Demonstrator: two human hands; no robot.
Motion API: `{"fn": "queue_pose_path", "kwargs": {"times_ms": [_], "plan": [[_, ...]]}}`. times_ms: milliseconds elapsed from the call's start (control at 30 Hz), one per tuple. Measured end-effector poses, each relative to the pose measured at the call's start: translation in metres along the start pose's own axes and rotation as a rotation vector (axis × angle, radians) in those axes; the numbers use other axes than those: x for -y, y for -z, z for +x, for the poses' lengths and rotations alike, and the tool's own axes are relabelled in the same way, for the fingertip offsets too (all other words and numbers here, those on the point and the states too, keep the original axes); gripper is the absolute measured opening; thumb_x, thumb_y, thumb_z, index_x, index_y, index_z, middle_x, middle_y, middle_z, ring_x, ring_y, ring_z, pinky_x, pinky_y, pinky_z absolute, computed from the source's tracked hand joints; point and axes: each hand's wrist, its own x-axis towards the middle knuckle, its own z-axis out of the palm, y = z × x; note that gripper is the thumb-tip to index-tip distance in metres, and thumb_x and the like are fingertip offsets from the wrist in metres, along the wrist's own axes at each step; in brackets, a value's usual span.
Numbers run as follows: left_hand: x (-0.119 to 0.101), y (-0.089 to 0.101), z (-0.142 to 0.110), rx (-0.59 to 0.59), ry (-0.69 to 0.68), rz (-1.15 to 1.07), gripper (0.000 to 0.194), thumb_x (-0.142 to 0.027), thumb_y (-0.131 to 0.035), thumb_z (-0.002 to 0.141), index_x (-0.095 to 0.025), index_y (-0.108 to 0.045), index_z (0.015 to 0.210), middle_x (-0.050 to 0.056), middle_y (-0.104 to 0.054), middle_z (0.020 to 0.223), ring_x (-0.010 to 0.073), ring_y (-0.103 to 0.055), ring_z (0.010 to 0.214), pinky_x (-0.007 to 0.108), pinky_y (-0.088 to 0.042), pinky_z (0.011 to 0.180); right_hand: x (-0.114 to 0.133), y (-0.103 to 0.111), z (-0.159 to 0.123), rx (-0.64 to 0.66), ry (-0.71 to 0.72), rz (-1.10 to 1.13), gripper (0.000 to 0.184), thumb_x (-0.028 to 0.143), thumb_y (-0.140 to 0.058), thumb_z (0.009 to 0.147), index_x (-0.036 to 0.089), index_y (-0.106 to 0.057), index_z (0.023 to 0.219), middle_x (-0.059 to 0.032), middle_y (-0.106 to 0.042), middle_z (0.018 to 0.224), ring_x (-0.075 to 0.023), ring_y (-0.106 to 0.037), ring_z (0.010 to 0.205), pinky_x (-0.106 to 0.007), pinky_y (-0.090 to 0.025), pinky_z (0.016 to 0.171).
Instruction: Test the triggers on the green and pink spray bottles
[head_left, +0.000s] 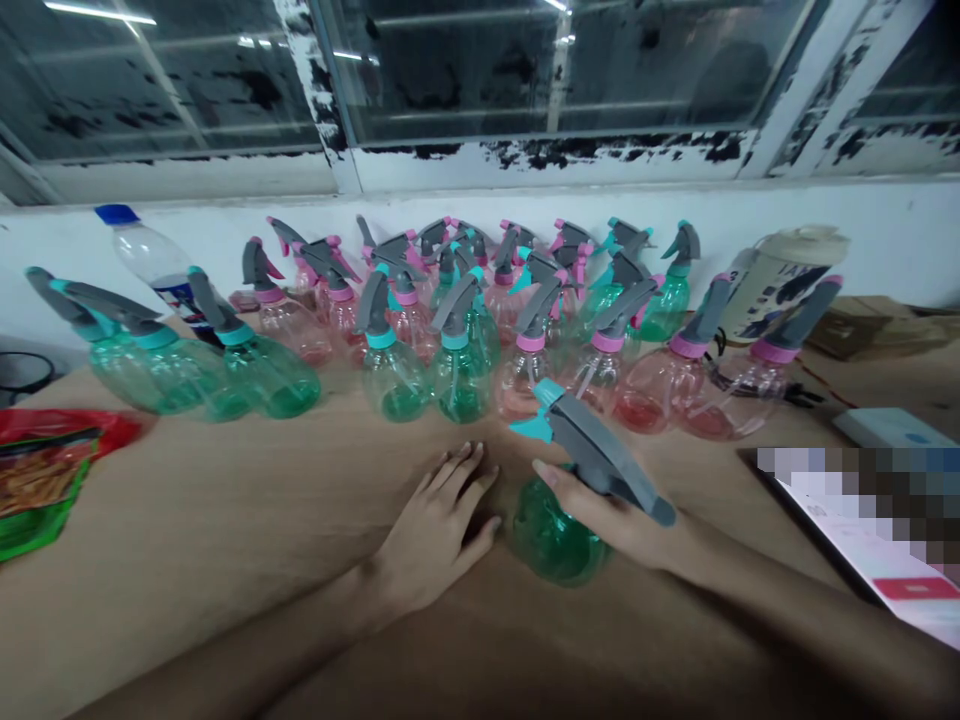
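Note:
My right hand (611,515) is closed around the neck of a green spray bottle (559,540), whose grey head has a turquoise nozzle pointing up and to the left. The bottle is over the near middle of the table. My left hand (442,530) rests palm down on the tabletop to its left, fingers spread and holding nothing. Just beyond my hands are two green spray bottles (459,375) with turquoise collars and a pair of clear pink ones (525,370) with pink collars. The held bottle's neck is mostly hidden by my fingers.
Several more spray bottles (285,320), pink and green, crowd the table's back along the wall. A blue-capped plastic bottle (154,255) is at left, near a red-green food packet (45,480). To the right are a white canister (787,280), a cardboard box (855,325) and a lit screen (862,540).

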Motion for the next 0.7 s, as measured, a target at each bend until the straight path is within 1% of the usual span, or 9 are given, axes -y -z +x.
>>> {"fn": "queue_pose_path", "kwargs": {"times_ms": [100,167,233,300,367,433,500,600,700], "plan": [[0.0,0.001,0.001,0.012,0.006,-0.002,0.047,-0.033,-0.049,0.09,-0.012,-0.042,0.132,0.015,-0.039,0.143,0.0271,-0.031,0.134,0.048,-0.031,0.108,0.0,0.0,-0.001,0.032,-0.014,0.045,0.029,0.018,-0.053,0.078,0.024,-0.059,0.105,0.0018,-0.063,0.075,-0.0132,-0.058,0.056,-0.028,-0.051,0.058],[-0.001,0.002,0.0,0.018,0.008,-0.004,0.047,-0.032,-0.049,0.09,-0.012,-0.042,0.132,0.015,-0.039,0.143,0.0276,-0.031,0.134,0.048,-0.031,0.108,0.001,0.001,0.0,0.045,-0.015,0.069,0.031,0.017,-0.054,0.078,0.024,-0.059,0.108,0.0016,-0.065,0.079,-0.014,-0.062,0.062,-0.029,-0.053,0.065],[-0.001,0.003,0.0,0.022,0.009,0.0,0.047,-0.032,-0.049,0.09,-0.011,-0.042,0.132,0.016,-0.039,0.143,0.0284,-0.031,0.134,0.048,-0.032,0.107,0.004,0.002,0.001,0.022,-0.006,0.086,0.021,0.021,-0.057,0.079,0.024,-0.061,0.099,0.0011,-0.067,0.084,-0.0152,-0.065,0.073,-0.029,-0.053,0.072],[-0.002,0.003,0.0,0.018,0.011,0.004,0.048,-0.031,-0.05,0.089,-0.011,-0.042,0.132,0.016,-0.04,0.142,0.029,-0.032,0.134,0.049,-0.032,0.107,0.007,0.003,0.002,-0.009,-0.009,0.092,0.009,0.025,-0.059,0.079,0.024,-0.061,0.088,0.0009,-0.067,0.084,-0.0157,-0.065,0.077,-0.029,-0.053,0.072],[-0.002,0.003,0.0,0.009,0.012,0.007,0.048,-0.031,-0.05,0.089,-0.011,-0.042,0.131,0.017,-0.041,0.141,0.029,-0.034,0.133,0.049,-0.033,0.106,0.011,0.005,0.003,-0.019,-0.01,0.08,0.003,0.026,-0.06,0.079,0.024,-0.059,0.08,0.0022,-0.064,0.074,-0.0144,-0.064,0.068,-0.027,-0.052,0.064],[-0.002,0.003,0.0,0.003,0.009,0.009,0.048,-0.031,-0.05,0.089,-0.011,-0.041,0.132,0.017,-0.041,0.141,0.0285,-0.034,0.132,0.049,-0.033,0.106,0.014,0.006,0.003,0.001,-0.015,0.062,0.003,0.026,-0.06,0.078,0.024,-0.058,0.077,0.0029,-0.061,0.067,-0.0139,-0.061,0.061,-0.027,-0.052,0.059],[-0.002,0.003,0.0,-0.002,0.002,0.009,0.049,-0.031,-0.05,0.089,-0.01,-0.04,0.132,0.017,-0.042,0.14,0.0282,-0.034,0.132,0.049,-0.033,0.106,0.013,0.006,0.004,0.027,-0.023,0.067,0.005,0.027,-0.06,0.078,0.026,-0.06,0.083,0.0011,-0.064,0.072,-0.0165,-0.064,0.066,-0.03,-0.053,0.063],[-0.001,0.002,-0.001,-0.008,-0.004,0.009,0.048,-0.03,-0.049,0.089,-0.01,-0.04,0.131,0.017,-0.042,0.14,0.0285,-0.034,0.132,0.049,-0.033,0.106,0.009,0.005,0.002,0.047,-0.043,0.076,0.023,0.032,-0.06,0.08,0.027,-0.062,0.102,-0.0025,-0.068,0.089,-0.0216,-0.066,0.081,-0.036,-0.055,0.073],[-0.001,0.002,-0.001,-0.012,0.005,0.006,0.047,-0.03,-0.049,0.089,-0.011,-0.04,0.131,0.017,-0.041,0.141,0.0281,-0.035,0.132,0.048,-0.033,0.106,0.005,0.002,0.001,0.03,-0.051,0.072,0.031,0.032,-0.059,0.08,0.026,-0.061,0.11,-0.0032,-0.068,0.094,-0.0216,-0.066,0.078,-0.034,-0.055,0.07]]}}
